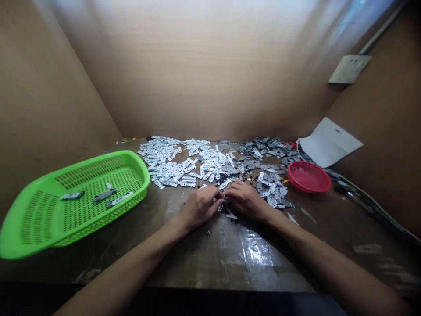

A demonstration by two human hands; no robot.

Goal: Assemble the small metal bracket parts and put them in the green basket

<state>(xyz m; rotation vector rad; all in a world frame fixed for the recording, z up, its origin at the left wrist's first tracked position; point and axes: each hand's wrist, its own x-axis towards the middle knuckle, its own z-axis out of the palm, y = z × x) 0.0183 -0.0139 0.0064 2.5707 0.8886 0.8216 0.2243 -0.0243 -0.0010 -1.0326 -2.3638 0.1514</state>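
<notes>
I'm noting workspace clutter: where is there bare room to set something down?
Mostly bare tabletop: between left forearm and green basket, and between left forearm and right forearm, near the front edge. Crowded: around the left hand and right hand, and beyond them, where metal parts spread from near the basket toward the red bowl.

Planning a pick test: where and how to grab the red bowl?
I'd pinch the near rim of the red bowl, coming from the front. It sits upright with a raised rim all round; metal parts crowd its left, and the white card stands behind it.
</notes>
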